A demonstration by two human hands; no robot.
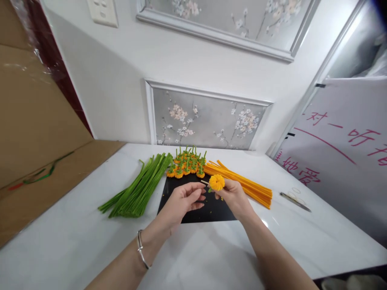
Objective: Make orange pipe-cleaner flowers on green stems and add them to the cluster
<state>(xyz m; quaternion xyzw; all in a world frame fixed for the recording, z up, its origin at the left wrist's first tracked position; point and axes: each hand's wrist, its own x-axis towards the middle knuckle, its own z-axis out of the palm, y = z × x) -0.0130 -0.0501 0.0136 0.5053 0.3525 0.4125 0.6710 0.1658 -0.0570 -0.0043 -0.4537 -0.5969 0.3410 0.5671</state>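
Note:
My right hand (pixel 231 193) pinches a small orange pipe-cleaner pumpkin (pixel 217 182), its ribbed round face turned towards me. A bit of green shows below it. A thin pale stick (pixel 204 182) juts out from the pumpkin's left side. My left hand (pixel 189 196) is just left of that stick, fingers bent and apart, with nothing visible in them. Both hands are above a black mat (pixel 196 213). Behind them, several finished orange pumpkins with green stems (pixel 187 163) stand grouped at the mat's far edge.
A bundle of green pipe cleaners (pixel 139 189) lies left of the mat, and orange pipe cleaners (pixel 244 181) lie to the right. Farther right are tweezers (pixel 295 201) beside thin loops. Cardboard (pixel 39 121) borders the white table (pixel 75 241) at left; a wall rises behind.

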